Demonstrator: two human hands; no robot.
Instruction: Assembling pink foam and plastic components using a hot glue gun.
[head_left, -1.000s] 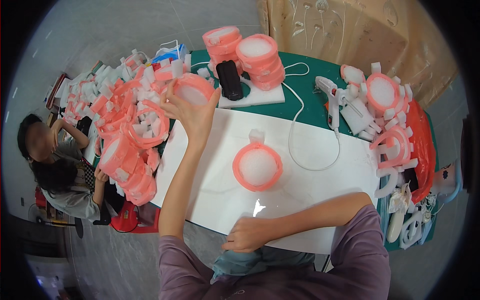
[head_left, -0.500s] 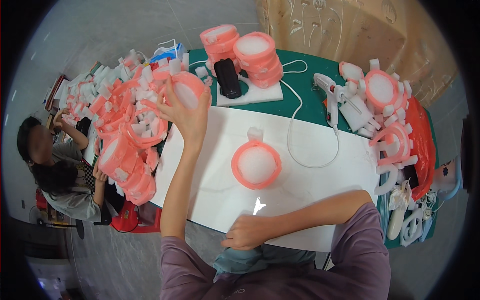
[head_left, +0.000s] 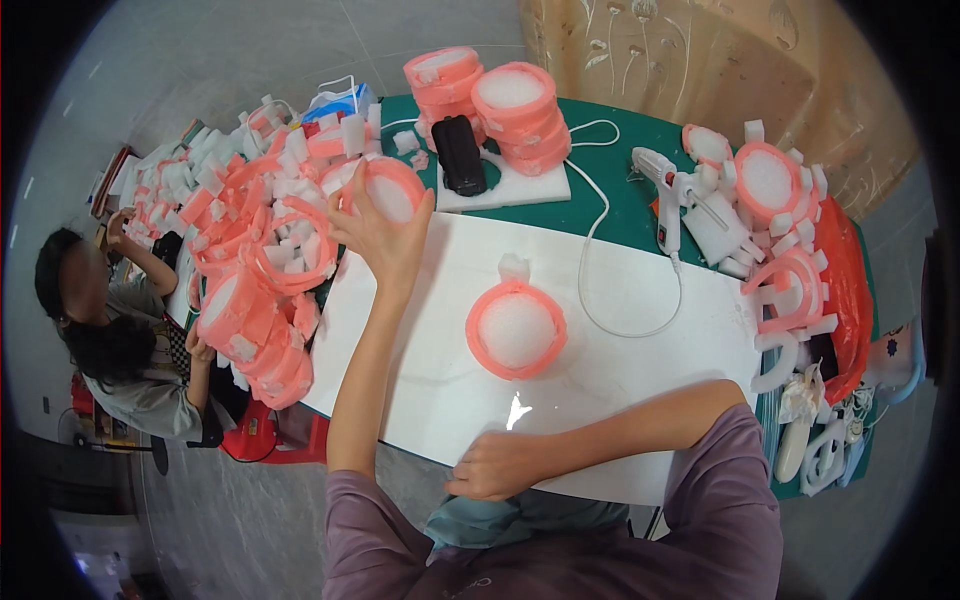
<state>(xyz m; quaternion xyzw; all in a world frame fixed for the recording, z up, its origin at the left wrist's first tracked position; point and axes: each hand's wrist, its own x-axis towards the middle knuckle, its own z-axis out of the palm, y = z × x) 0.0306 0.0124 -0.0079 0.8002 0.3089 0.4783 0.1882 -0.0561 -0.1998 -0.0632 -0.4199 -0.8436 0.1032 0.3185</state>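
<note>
The left hand [head_left: 385, 235] is raised at the far left edge of the desk [head_left: 640, 300], its fingers [head_left: 345, 205] curled about the rim of a pink foam ring with a white centre [head_left: 390, 190], beside the heap of pink foam rings [head_left: 265, 270]. The right hand [head_left: 495, 465] rests loosely closed and empty on the desk's near edge. A second pink foam ring [head_left: 515, 328] lies flat mid-desk, apart from both hands.

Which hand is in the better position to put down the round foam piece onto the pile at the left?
Left. The left hand holds the round foam piece beside the pile. The right hand rests at the near table edge, far from both.
</note>
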